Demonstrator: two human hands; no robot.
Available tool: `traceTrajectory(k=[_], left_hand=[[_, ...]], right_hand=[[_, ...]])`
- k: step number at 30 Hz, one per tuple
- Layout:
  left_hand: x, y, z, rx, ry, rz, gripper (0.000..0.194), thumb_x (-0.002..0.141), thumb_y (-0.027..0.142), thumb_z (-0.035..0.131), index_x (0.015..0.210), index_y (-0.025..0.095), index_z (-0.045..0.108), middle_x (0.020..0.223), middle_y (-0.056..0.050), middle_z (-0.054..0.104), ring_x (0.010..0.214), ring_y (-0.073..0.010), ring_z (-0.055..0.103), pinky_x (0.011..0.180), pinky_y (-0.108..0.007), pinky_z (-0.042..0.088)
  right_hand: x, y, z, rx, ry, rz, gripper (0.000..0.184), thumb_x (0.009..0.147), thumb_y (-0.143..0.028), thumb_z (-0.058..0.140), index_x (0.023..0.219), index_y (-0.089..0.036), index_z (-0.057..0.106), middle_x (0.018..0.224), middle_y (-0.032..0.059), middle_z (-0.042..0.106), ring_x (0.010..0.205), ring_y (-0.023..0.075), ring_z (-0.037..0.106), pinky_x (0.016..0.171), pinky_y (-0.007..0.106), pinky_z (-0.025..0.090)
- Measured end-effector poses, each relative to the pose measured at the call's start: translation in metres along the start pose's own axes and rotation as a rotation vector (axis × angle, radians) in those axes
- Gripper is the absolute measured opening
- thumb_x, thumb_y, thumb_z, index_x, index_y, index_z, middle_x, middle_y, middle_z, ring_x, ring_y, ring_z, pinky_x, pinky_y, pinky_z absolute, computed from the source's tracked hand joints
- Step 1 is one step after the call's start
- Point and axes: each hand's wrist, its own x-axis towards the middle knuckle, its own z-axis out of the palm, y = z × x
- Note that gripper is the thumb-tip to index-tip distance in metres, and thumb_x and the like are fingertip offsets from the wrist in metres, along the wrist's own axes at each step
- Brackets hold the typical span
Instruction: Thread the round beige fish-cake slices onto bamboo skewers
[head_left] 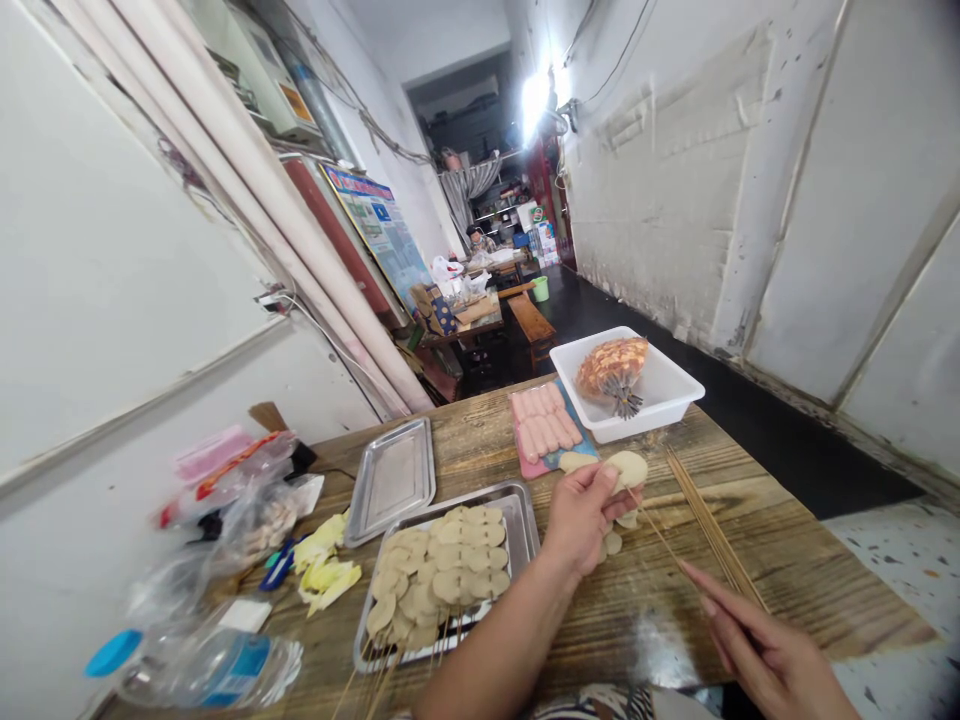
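My left hand (585,510) pinches a pale oval potato slice (628,468) above the table. A thin wooden skewer (658,528) runs from that slice down to my right hand (772,640), whose fingers are closed on its lower end. Whether the point has gone through the slice is hidden by my fingers. A few loose slices (613,543) lie on the wood beneath my left hand. To the left, a metal tray (527,515) bears rows of skewered potato slices (450,560), their sticks pointing toward me.
Loose skewers (712,525) lie on the table's right side. Farther back are a pack of pink sausages (544,420) and a white tub (645,420) holding bundled meat skewers (611,368). A second metal tray (394,475), plastic bags (247,500) and a bottle (217,670) occupy the left.
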Motion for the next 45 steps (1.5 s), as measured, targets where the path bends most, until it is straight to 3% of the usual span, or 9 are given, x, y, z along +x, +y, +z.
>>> traceTrajectory(k=[10, 17, 30, 45], left_hand=[[0.003, 0.0, 0.0, 0.024, 0.069, 0.065, 0.034, 0.066, 0.037, 0.067, 0.086, 0.01, 0.064, 0.092, -0.012, 0.066, 0.075, -0.0166, 0.063, 0.072, -0.03, 0.05], [-0.001, -0.012, 0.003, 0.0, 0.047, -0.015, 0.035, 0.065, 0.036, 0.068, 0.088, 0.009, 0.063, 0.093, -0.013, 0.065, 0.077, -0.0187, 0.064, 0.071, -0.029, 0.05], [0.01, -0.012, -0.003, -0.104, 0.01, -0.133, 0.034, 0.069, 0.036, 0.065, 0.09, 0.01, 0.059, 0.094, -0.012, 0.064, 0.081, -0.0181, 0.063, 0.079, -0.035, 0.05], [0.009, -0.026, 0.005, -0.034, 0.093, -0.115, 0.033, 0.063, 0.033, 0.07, 0.083, 0.009, 0.059, 0.085, -0.011, 0.064, 0.072, -0.0168, 0.063, 0.068, -0.029, 0.051]], right_hand=[[0.006, 0.0, 0.01, 0.104, 0.041, -0.063, 0.038, 0.078, -0.04, 0.052, 0.114, -0.032, 0.062, 0.042, -0.0021, 0.054, 0.037, 0.0141, 0.049, 0.037, 0.019, 0.043], [0.002, 0.002, 0.018, 0.163, 0.045, 0.063, 0.042, 0.082, -0.04, 0.049, 0.121, -0.023, 0.056, 0.048, -0.0045, 0.047, 0.045, 0.0114, 0.046, 0.043, 0.017, 0.04], [0.008, 0.002, 0.027, 0.329, 0.011, 0.199, 0.039, 0.081, -0.045, 0.05, 0.106, -0.018, 0.061, 0.049, -0.0049, 0.044, 0.045, 0.0111, 0.043, 0.04, 0.018, 0.035], [0.014, -0.002, 0.032, 0.366, 0.048, 0.237, 0.038, 0.078, -0.048, 0.051, 0.096, -0.017, 0.061, 0.048, -0.0063, 0.041, 0.043, 0.0104, 0.04, 0.038, 0.019, 0.03]])
